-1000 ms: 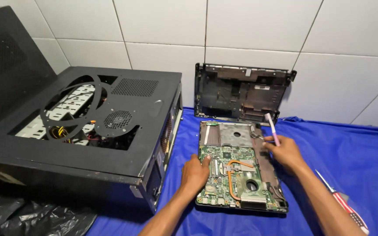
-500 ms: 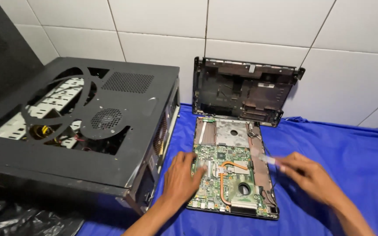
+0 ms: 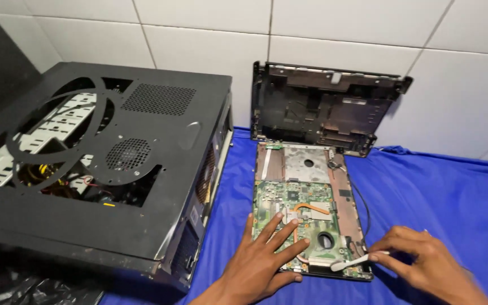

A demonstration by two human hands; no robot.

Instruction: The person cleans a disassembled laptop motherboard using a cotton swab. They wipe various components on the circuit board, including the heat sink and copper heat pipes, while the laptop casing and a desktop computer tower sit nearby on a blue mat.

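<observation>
An opened laptop base [image 3: 343, 195] lies on the blue cloth [image 3: 436, 186] with its green motherboard [image 3: 295, 197] and copper heat pipe exposed. My left hand [image 3: 266, 257] rests flat on the near left part of the board, fingers spread. My right hand [image 3: 425, 260] sits at the near right corner of the laptop and pinches a small white tool [image 3: 350, 262] whose tip touches the board's front edge. A detached black laptop shell [image 3: 323, 110] leans upright against the tiled wall behind.
A black desktop computer case [image 3: 159, 169] lies on its side at the left, close to the laptop, with fan cutouts and wires showing. Black plastic sheeting [image 3: 7, 288] bunches at the lower left. White wall tiles close off the back.
My right hand moved from the laptop's far right side down to its near right corner with the white tool. My left hand slid toward me and flattened on the board.
</observation>
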